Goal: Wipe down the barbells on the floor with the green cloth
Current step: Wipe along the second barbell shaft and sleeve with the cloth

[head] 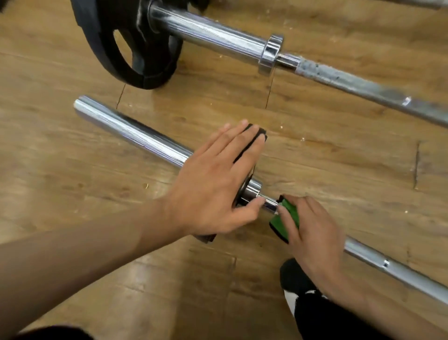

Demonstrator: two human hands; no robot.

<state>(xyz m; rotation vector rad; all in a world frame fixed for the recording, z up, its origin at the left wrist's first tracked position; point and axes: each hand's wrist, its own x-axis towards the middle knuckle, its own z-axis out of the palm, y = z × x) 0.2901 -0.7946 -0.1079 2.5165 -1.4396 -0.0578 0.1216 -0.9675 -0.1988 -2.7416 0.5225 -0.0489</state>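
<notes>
Two chrome barbells lie on the wooden floor. The near barbell runs from upper left to lower right. A small black plate sits on it by the collar, and my left hand lies flat against that plate with straight fingers, thumb touching the collar. Just right of the collar, my right hand grips the green cloth, wrapped over the thin shaft. The far barbell carries a large black plate on its sleeve, and its shaft looks dull and spotted.
My black and white shoe stands on the floor just below the right hand. A third bar shows at the top right edge. Wooden floor lies between the two barbells.
</notes>
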